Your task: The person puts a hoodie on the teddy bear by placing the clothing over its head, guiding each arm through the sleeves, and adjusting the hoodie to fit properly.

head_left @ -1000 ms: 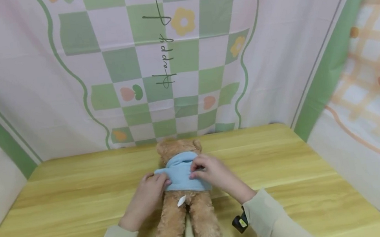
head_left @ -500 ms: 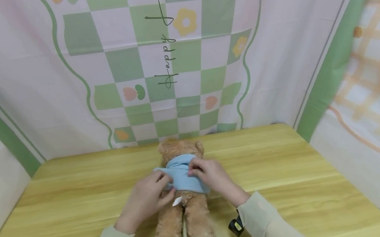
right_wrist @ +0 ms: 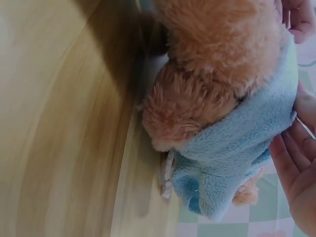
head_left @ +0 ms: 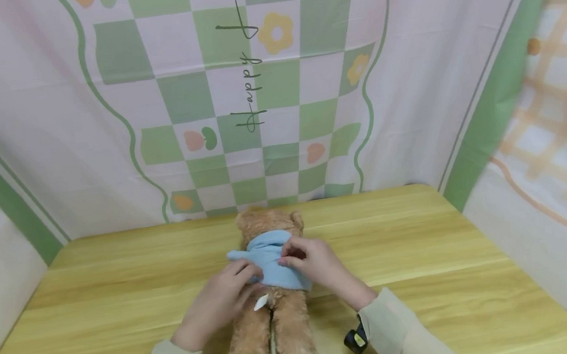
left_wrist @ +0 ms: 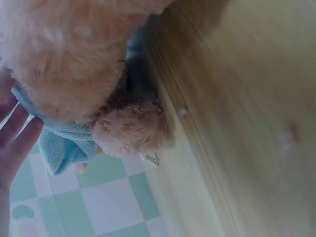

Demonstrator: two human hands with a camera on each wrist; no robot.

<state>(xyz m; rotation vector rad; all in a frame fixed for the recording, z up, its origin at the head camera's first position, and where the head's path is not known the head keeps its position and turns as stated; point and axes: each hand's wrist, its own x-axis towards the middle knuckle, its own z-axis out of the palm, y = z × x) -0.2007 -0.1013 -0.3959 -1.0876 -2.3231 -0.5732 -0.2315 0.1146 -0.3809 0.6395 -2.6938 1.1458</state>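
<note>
A brown plush bear [head_left: 294,329] lies face down on the table, legs toward me, with a white tag [head_left: 261,302] at its rear. It wears a light blue fleece shirt [head_left: 276,272], rumpled across the back. At the shirt's left side, my left hand [head_left: 221,297] rests loosely bent fingers near the hem, thumb and forefinger apart; in the left wrist view its other fingers [left_wrist: 19,131] lie against the cloth. Thumb and fingertips of my right hand [head_left: 320,261] pinch the shirt near mid-back. The bear's front is hidden.
The wood-grain table [head_left: 117,292] reaches back to a hanging cloth [head_left: 230,89] with green and white checks. Another patterned cloth [head_left: 551,150] hangs at the right. A black wrist camera [head_left: 355,340] sits under my right cuff.
My left thumb has come away from the shirt and lowered toward the hem. The bear's legs have swung slightly left. My right hand keeps its pinch at nearly the same spot.
</note>
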